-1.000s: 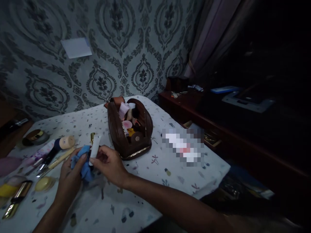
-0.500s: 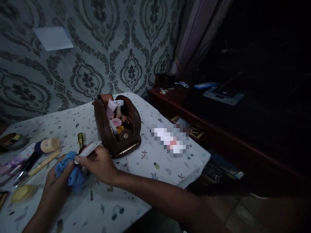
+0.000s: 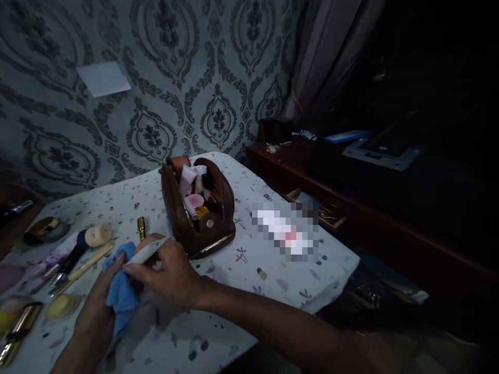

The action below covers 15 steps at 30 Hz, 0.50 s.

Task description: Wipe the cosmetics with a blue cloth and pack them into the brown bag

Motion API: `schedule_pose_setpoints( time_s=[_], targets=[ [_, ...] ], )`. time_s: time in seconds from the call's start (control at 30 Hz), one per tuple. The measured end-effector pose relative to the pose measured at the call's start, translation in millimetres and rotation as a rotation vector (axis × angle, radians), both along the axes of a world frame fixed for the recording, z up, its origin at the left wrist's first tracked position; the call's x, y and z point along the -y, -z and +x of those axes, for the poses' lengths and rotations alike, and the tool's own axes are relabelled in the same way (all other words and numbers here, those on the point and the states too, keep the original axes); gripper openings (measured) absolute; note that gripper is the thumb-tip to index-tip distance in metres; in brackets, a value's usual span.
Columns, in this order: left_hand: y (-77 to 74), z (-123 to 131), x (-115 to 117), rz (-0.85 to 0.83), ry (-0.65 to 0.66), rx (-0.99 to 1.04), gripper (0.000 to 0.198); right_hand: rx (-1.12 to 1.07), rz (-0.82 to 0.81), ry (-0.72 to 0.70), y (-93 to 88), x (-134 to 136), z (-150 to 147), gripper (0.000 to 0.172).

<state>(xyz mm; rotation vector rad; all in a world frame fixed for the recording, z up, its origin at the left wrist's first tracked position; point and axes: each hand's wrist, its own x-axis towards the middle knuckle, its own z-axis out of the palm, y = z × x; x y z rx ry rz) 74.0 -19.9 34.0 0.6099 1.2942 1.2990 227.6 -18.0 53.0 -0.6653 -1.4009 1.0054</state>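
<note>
A blue cloth [image 3: 122,298] is bunched in my left hand [image 3: 93,311], its loose end hanging down past the fingers. My right hand [image 3: 175,272] pinches a slim white tube [image 3: 146,252] by its lower end, which meets the cloth. The tip of the tube is hidden between the hands. Just beyond them stands a small gold-coloured cylinder [image 3: 142,228], its base partly covered by my right hand. To the right of it, an open brown zip bag [image 3: 175,213] holds several cosmetics, among them a pink round item [image 3: 195,200] and a pale pink tube [image 3: 187,179].
Left of my hands lie a beige-and-navy bottle [image 3: 97,236], a light wooden stick [image 3: 88,264], a yellow round jar [image 3: 62,306] and a black-and-gold case [image 3: 21,332]. A blurred-out item [image 3: 284,231] rests on the patterned tablecloth [image 3: 230,296]. Beyond is a dark red cabinet [image 3: 273,163].
The view has turned slightly left, so everything sits further right. The cloth now hangs lower and more spread from my left hand. Both hands keep their hold.
</note>
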Motion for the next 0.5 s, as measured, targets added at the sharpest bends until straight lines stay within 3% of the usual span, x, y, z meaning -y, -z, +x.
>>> schedule_pose_setpoints(
  time_s=[0.17, 0.27, 0.33, 0.43, 0.5],
  targets=[
    [-35.8, 29, 1, 0.003, -0.015, 0.042, 0.020, 0.034, 0.071, 0.024, -22.9, 3, 21, 0.031],
    [-57.6, 52, -2, 0.024, 0.043, 0.132, 0.009, 0.034, 0.094, -0.004, -40.7, 4, 38, 0.026],
    [-68.2, 64, -5, 0.048, 0.114, 0.158, 0.016, 0.025, 0.075, -0.061, -52.5, 2, 52, 0.021],
    [-77.5, 76, -14, 0.184, 0.211, 0.011, 0.029, -0.016, 0.062, -0.103, -67.9, -7, 75, 0.017],
    [-79.0, 79, -21, 0.357, 0.272, -0.261, 0.034, -0.028, 0.085, 0.022, -75.6, -15, 90, 0.016]
  ],
)
